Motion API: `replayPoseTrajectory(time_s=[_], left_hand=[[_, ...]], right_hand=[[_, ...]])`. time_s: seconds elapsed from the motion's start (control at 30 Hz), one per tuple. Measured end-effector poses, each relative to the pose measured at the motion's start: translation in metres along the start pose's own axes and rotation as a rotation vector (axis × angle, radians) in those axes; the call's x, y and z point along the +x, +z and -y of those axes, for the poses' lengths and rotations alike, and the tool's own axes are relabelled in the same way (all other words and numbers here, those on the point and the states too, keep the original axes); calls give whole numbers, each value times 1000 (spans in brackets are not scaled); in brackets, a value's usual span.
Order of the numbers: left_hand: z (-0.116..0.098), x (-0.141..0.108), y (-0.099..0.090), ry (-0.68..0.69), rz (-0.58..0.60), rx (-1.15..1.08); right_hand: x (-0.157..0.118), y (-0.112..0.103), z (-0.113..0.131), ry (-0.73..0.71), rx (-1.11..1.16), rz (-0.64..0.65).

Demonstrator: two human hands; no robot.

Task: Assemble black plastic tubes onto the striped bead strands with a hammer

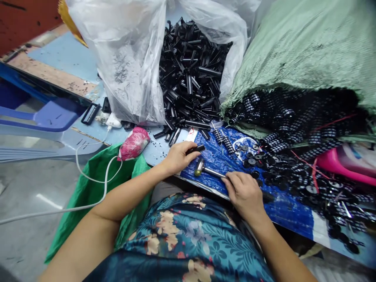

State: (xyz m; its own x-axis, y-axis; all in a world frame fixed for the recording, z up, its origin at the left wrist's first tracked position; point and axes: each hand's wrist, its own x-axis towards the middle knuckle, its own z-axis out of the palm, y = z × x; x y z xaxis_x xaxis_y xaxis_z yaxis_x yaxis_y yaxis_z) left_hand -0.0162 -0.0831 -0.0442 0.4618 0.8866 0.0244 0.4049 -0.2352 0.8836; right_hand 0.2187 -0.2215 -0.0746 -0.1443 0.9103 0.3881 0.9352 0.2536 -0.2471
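Note:
Near the table's front edge, my left hand (180,157) is closed round a short black plastic tube (200,148), whose far end points right. My right hand (245,192) grips a small hammer (214,172) by its handle. The hammer's head has a yellowish face and lies just below the tube, apart from it, over a blue plastic sheet (190,172). Behind my left hand, many similar black tubes (189,84) spill from a clear plastic bag (138,90). Two black rollers with pale dots (227,144) rest on the sheet beyond the hammer.
A green woven sack (299,47) at the right spills dotted black rollers (282,143) and loose black discs (252,161). A pink basin (337,162) stands beyond them. To the left are a pink wrapped bundle (134,144), white cable (106,184), green bag (82,203) and blue plastic chair (55,115).

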Motion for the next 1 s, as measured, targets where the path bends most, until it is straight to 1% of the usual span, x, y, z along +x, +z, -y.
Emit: replayPoseTrajectory(time_s=[0.03, 0.07, 0.1, 0.17, 0.2, 0.23, 0.3, 0.37, 0.4, 0.47, 0.53, 0.57, 0.6, 0.7, 0.73, 0.77, 0.8, 0.83, 0.87, 0.9, 0.93, 0.97, 1.0], left_hand=[[4, 4, -8, 15, 23, 166], [7, 7, -14, 12, 66, 284], [9, 11, -18, -7, 121, 351], [10, 16, -22, -71, 226, 376], [10, 18, -22, -105, 264, 355], [10, 20, -21, -134, 287, 325], [9, 21, -19, -167, 300, 271], [9, 23, -19, -167, 308, 246], [10, 24, -19, -163, 316, 243], [12, 27, -22, -150, 341, 239], [15, 32, -23, -140, 366, 233], [15, 34, -22, -135, 379, 233], [16, 36, -20, -134, 390, 240], [12, 40, -11, -132, 400, 336], [9, 39, -12, -117, 394, 385], [5, 37, -16, -96, 381, 434], [1, 33, -26, -70, 375, 477], [-3, 27, -41, -41, 401, 505], [-7, 20, -62, -23, 442, 524], [-11, 12, -86, -17, 534, 529], [-14, 4, -111, -24, 679, 528], [-17, -3, -135, -61, 779, 546], [-20, -9, -154, -117, 809, 584]], right_hand=[[0, -2, 0, 8, -10, -14], [1, -5, 0, 18, 1, -57], [4, -7, 1, 28, 24, -120], [14, -10, 4, 38, 73, -255], [20, -10, 5, 25, 76, -293], [26, -9, 6, -1, 57, -288], [35, -5, 9, -70, -25, -189], [41, -3, 11, -118, -90, -88], [42, -4, 13, -128, -87, -80], [43, -6, 17, -152, -3, -159], [43, -8, 22, -214, 113, -257], [42, -8, 25, -258, 156, -269], [42, -6, 29, -298, 175, -248], [39, 3, 37, -371, 122, -64], [37, 5, 38, -377, 110, -17], [35, 6, 37, -377, 121, 3], [33, 5, 34, -370, 160, 7], [30, 2, 29, -353, 211, 1], [27, -1, 22, -325, 260, -15], [23, -5, 13, -288, 290, -35], [20, -9, 5, -247, 296, -54], [17, -10, -4, -206, 275, -69], [14, -11, -11, -171, 234, -71]])
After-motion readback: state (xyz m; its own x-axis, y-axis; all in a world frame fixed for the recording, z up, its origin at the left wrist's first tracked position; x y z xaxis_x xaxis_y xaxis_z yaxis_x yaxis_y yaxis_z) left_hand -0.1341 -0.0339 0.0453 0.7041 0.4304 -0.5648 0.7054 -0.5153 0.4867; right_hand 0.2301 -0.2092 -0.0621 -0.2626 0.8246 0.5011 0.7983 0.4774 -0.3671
